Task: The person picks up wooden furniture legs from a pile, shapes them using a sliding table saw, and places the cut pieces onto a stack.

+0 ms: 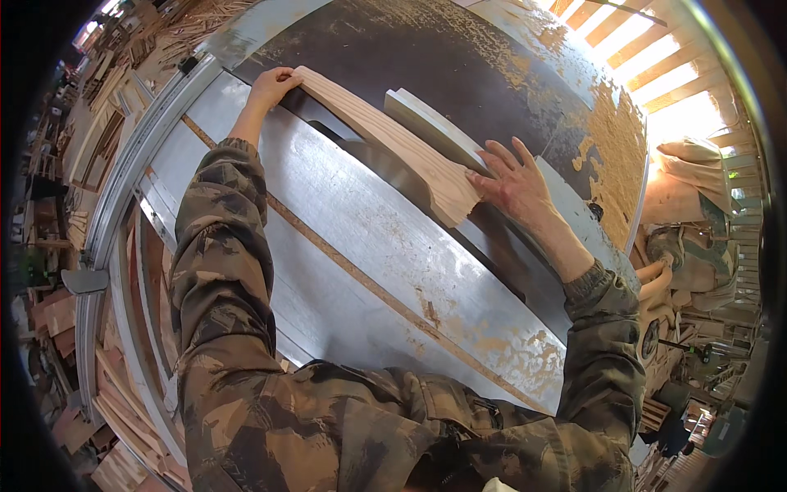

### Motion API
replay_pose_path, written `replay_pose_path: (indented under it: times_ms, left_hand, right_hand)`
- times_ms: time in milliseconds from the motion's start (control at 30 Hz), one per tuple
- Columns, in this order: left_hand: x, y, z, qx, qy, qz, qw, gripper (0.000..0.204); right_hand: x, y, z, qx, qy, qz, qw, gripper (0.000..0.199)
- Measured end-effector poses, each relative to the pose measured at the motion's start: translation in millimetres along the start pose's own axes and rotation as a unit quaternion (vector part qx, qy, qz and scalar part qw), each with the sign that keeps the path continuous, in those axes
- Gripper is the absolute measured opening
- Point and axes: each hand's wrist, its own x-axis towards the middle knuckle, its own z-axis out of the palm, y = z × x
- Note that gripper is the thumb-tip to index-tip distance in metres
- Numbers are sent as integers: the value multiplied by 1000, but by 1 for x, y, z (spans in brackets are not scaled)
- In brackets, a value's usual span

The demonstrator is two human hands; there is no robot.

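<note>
A pale, wavy-edged wooden board [385, 135] lies slantwise over the slot of a metal saw table [369, 238]. My left hand [269, 92] has its fingers closed on the board's far-left end. At the other, wider end, my right hand [515, 182] is spread open, with its thumb against the board and its fingers toward the metal fence [434, 129]. That fence runs along the board's right side. A grey, rounded saw blade [379, 161], blurred, shows beside the board's left edge; the board hides part of it.
Sawdust [619, 156] is heaped on the table's far right. A metal rail frame [123, 197] borders the left side, with stacked boards [123, 418] below it. Wood offcuts [156, 41] litter the far left floor. A stuffed sack [689, 184] stands at the right.
</note>
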Motion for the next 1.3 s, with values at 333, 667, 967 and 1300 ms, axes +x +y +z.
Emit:
replay_pose_path:
  times_ms: [333,667,967,1300]
  left_hand:
    - [-13,2,3,-4,34,16,999,57]
    - [-10,-5,2,-20,34,8,999,57]
    - [-15,0,-2,-21,45,-9,999,62]
    - [-19,10,-2,-68,35,-10,997,66]
  right_hand:
    - [5,-3,-4,18,0,17,1000,35]
    - [1,0,-4,56,54,21,997,39]
    - [3,4,-5,67,31,-12,997,36]
    - [5,-4,-4,31,59,-5,998,28]
